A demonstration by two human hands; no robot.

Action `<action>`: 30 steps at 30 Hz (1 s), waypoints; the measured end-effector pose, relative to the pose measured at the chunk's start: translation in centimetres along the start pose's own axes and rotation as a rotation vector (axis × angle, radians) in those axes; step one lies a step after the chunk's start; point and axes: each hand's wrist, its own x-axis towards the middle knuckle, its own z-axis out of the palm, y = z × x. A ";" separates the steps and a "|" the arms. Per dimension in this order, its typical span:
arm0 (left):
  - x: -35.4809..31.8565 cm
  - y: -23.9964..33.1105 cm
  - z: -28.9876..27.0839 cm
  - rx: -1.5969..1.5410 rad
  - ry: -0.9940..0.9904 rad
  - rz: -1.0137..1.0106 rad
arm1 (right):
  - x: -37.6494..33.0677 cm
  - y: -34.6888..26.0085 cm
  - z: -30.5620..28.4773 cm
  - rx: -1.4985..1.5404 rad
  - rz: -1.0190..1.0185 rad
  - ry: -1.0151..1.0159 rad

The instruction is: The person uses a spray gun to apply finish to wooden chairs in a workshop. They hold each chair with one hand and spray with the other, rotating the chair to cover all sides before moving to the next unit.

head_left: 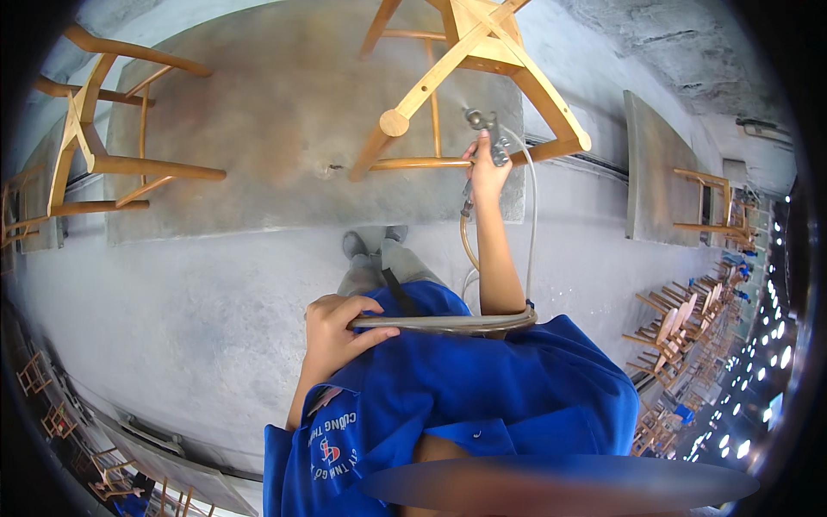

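Note:
My right hand [489, 179] is closed around the handle of a metal spray gun [488, 131]. The gun is raised beside a light wooden chair frame [461, 56], whose legs and rails stand close to the nozzle. From the gun, pale hoses [532, 215] run down past my right forearm. Close to my body, my left hand [332, 332] is wrapped round a grey bundle of hose [448, 324], thumb and fingers on either side. Fine mist or spray at the nozzle is too faint to make out surely.
Under the chair frame lies a broad grey-brown board [258, 172]. Another wooden chair frame [95, 164] stands at its left. On the right, a grey panel [659, 172] stands near a small wooden frame [719, 202]. Rows of wooden chairs [676, 332] fill the far right.

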 end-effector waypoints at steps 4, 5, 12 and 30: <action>2.5 0.8 1.4 -0.002 0.051 -0.025 | 4.3 2.0 -0.6 0.194 0.016 0.165; 3.0 0.9 1.7 -0.010 0.043 -0.033 | 4.9 2.9 -1.1 0.225 0.038 0.204; 5.5 2.4 3.2 0.039 -0.033 -0.159 | 6.3 10.2 -4.3 0.396 0.310 0.418; 8.7 5.4 9.3 0.075 -0.340 -0.048 | 6.4 10.8 -8.5 0.850 0.301 0.091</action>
